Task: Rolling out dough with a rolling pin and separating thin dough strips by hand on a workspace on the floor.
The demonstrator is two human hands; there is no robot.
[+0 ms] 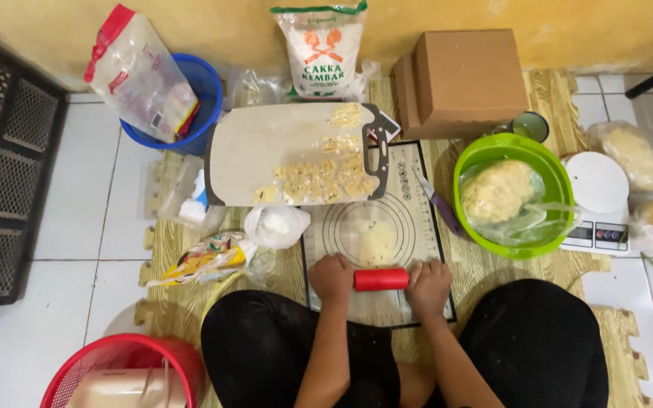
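Two hands grip a red rolling pin (381, 279) low in the frame's centre: left hand (331, 278) and right hand (428, 286) each closed around an end. It rests on a marked baking mat (417, 227), just below a flattened dough piece (372, 239). Farther up, a cutting board (266, 151) carries cut dough squares (326, 181); a green bowl (493, 155) sits right.

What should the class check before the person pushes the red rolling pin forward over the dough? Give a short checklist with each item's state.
1. Left hand on the pin's end: ok.
2. Right hand on the other end: ok.
3. Rolling pin lying on the mat: ok.
4. Dough ahead of the pin, inside the mat's circles: ok.
5. Knife at the mat's right edge, off the dough: ok.
6. Dough evenly thick: cannot tell.
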